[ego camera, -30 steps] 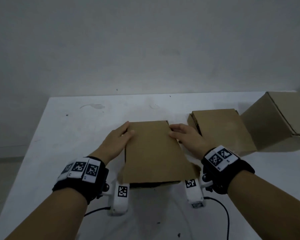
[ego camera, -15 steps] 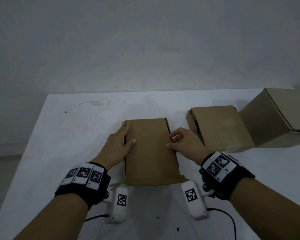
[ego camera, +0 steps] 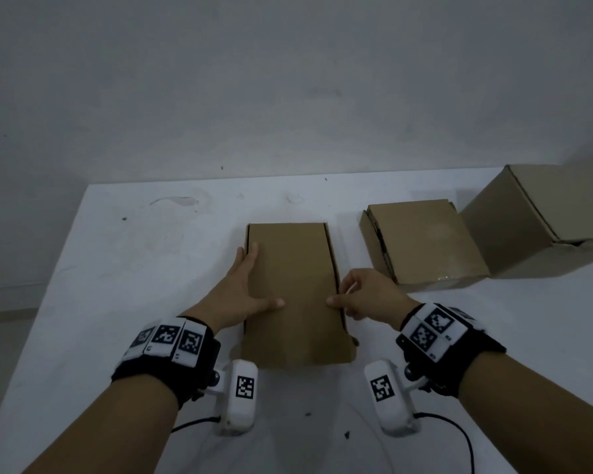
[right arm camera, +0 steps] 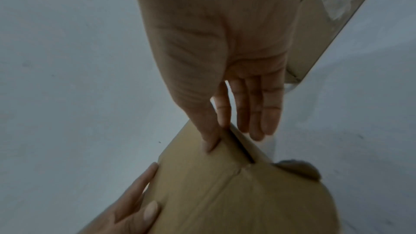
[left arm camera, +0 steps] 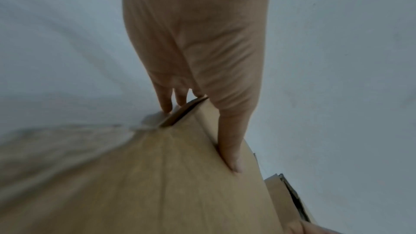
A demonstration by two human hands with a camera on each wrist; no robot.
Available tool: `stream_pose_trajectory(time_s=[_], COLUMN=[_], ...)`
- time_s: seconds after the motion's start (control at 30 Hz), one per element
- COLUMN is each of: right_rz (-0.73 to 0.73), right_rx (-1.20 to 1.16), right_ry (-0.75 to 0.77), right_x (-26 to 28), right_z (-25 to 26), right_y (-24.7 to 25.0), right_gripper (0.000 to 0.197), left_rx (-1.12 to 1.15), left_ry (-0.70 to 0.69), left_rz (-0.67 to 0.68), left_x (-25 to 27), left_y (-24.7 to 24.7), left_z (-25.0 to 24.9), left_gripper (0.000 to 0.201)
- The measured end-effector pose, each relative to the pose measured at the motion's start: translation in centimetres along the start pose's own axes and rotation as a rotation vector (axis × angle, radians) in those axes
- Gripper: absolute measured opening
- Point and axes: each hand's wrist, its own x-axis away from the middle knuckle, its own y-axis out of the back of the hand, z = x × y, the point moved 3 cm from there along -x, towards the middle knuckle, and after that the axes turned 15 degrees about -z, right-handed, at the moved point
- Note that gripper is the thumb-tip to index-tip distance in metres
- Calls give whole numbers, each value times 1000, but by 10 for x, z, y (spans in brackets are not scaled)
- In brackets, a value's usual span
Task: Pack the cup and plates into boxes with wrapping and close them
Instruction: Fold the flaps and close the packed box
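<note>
A shallow brown cardboard box [ego camera: 293, 278] lies in the middle of the white table [ego camera: 151, 268] with its lid folded flat. My left hand [ego camera: 247, 285] lies along the box's left side, fingers straight, thumb pressing on the lid; the left wrist view shows that thumb [left arm camera: 231, 149] on the cardboard [left arm camera: 168, 184]. My right hand [ego camera: 346, 294] rests at the right edge. Its thumb [right arm camera: 210, 140] presses on the lid [right arm camera: 225, 193] beside the side slot, and its other fingers hang loosely past the edge. No cup, plate or wrapping shows.
A second flat box [ego camera: 421, 248] with tape on its near edge sits just right of the first. A taller box [ego camera: 541, 220] stands at the far right, by the table's back edge. The table's left edge is near my left forearm.
The lid's near end, raised a second ago, now lies flat on the box. Both hands slid back along the sides, thumbs now on the lid.
</note>
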Motion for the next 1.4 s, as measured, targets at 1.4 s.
stream_pose_trajectory(time_s=[1.4], right_rz=[15], right_rx=[-27], right_ry=[142], right_x=[42], right_z=[-35], right_y=[-7], right_gripper=[36], left_rx=[50], left_ry=[-5], left_rz=[13], left_x=[2], left_y=[-8], left_z=[10], left_gripper=[119])
